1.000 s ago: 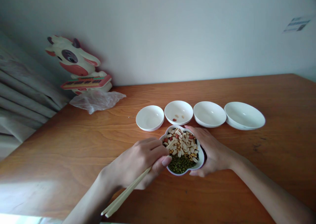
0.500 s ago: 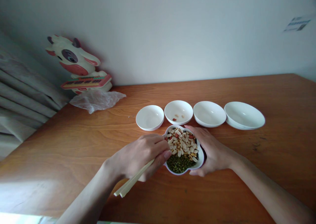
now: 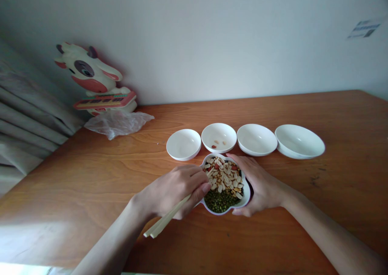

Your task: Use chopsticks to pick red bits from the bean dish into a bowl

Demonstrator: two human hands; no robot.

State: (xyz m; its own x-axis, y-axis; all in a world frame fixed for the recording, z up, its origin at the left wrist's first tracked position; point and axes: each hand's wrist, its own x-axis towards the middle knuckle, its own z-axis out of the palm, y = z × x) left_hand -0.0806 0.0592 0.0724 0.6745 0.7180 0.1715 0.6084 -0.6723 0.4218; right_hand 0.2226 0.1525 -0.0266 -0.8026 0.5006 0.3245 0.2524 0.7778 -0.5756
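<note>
My left hand (image 3: 182, 188) is closed around a pair of pale chopsticks (image 3: 165, 222); their tips reach over the near-left part of a shaped bowl. That bowl (image 3: 247, 194), white inside with a wavy rim, holds shelled peanuts (image 3: 224, 176), a few red-skinned ones, and green mung beans (image 3: 220, 201) on the near side. From the right, my right hand (image 3: 262, 182) grips the bowl's side, thumb and fingers around it. Just behind stands a white bowl (image 3: 226, 131) with a few peanut pieces (image 3: 214, 146) in it.
Beside it in a row stand more white bowls: one at left (image 3: 183, 143), one at right (image 3: 257, 139) and a far-right one (image 3: 300, 141). A cow toy with a keyboard (image 3: 104, 101) and a crumpled plastic bag (image 3: 121, 123) are at the back left of the wooden table (image 3: 121, 166).
The chopsticks' rear ends have shifted slightly up and right as my left hand tilts a little. My right hand and the shaped bowl stay in place.
</note>
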